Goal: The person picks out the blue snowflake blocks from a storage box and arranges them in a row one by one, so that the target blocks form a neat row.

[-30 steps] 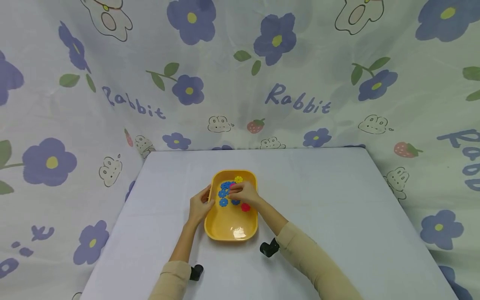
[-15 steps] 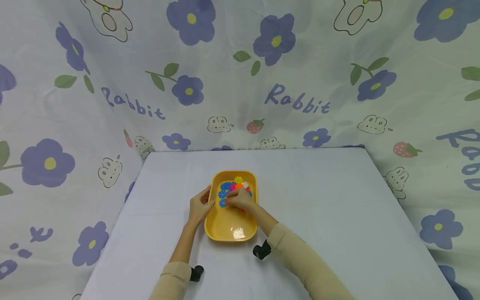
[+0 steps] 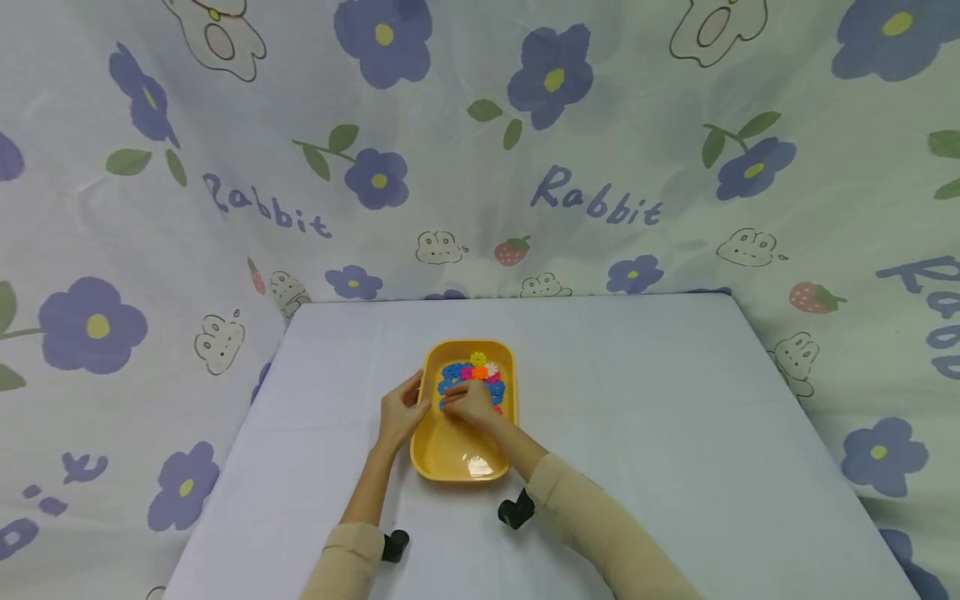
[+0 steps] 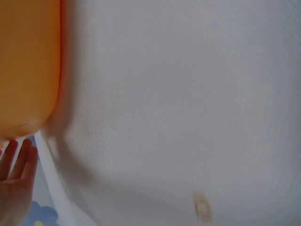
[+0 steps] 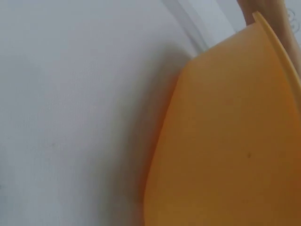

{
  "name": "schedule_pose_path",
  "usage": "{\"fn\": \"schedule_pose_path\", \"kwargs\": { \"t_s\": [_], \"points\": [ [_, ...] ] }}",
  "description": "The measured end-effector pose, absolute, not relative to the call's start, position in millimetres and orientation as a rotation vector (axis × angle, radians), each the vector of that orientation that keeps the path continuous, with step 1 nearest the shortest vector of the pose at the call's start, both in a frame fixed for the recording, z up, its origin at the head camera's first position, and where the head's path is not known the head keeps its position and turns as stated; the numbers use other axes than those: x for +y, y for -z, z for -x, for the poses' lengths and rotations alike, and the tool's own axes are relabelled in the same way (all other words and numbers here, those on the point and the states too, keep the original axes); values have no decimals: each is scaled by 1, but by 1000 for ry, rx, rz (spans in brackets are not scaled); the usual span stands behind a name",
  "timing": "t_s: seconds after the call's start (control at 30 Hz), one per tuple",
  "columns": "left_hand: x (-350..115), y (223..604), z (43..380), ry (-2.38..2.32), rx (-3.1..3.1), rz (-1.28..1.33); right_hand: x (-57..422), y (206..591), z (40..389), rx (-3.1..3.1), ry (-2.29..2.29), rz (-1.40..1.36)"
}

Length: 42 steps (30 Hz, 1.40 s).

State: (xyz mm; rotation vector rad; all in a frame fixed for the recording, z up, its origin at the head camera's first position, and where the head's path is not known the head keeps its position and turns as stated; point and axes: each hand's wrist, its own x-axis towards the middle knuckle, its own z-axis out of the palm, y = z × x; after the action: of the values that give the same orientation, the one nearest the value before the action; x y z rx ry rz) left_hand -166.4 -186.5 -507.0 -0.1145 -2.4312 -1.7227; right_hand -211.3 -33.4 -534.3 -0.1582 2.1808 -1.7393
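Note:
A yellow tray (image 3: 459, 442) stands on the table in the head view. My left hand (image 3: 400, 415) holds its left side, thumb at the rim and fingers along the outer wall. Inside the tray my right hand (image 3: 471, 403) is low over small flower-shaped discs, fingers pointing left. Its fingertips are beside a blue disc (image 3: 443, 405) at the left; what lies between them is too small to tell. Farther back are more blue discs (image 3: 453, 370), a yellow disc (image 3: 477, 358), an orange disc (image 3: 480, 372) and a white disc (image 3: 492, 369). The right hand partly covers the group.
A white cloth covers the table (image 3: 637, 417). Patterned curtains (image 3: 480, 167) hang behind it and at both sides. The right wrist view mostly takes in the tray's outer wall (image 5: 225, 132). A brownish mark (image 4: 202, 206) appears on the white surface in the left wrist view.
My right hand has moved down and left across the discs, uncovering the orange, white and right-hand blue ones. The left hand has stayed at the tray's side.

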Motion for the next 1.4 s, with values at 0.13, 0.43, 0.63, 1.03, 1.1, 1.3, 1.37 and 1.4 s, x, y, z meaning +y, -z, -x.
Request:
{"fn": "schedule_pose_path", "kwargs": {
  "t_s": [0.13,0.43,0.63,1.03,1.1,1.3,1.37,1.4],
  "points": [
    [-184,506,166,1703,-2439,105,-22,527,212,2310,1681,110],
    [-185,504,166,1685,-2433,111,-16,527,212,2251,1605,106],
    [-188,507,166,1716,-2440,127,-33,536,212,1914,1797,36],
    [-188,509,166,1678,-2416,188,-54,543,212,2016,1842,60],
    [-188,508,166,1681,-2418,190,-55,544,212,2065,1835,63],
    [-188,506,166,1711,-2442,180,-55,544,213,2161,1796,150],
    [-188,506,166,1713,-2454,176,-55,545,213,2171,1773,198],
    [-188,506,166,1717,-2457,174,-55,545,213,2173,1764,221]
  ]
}}
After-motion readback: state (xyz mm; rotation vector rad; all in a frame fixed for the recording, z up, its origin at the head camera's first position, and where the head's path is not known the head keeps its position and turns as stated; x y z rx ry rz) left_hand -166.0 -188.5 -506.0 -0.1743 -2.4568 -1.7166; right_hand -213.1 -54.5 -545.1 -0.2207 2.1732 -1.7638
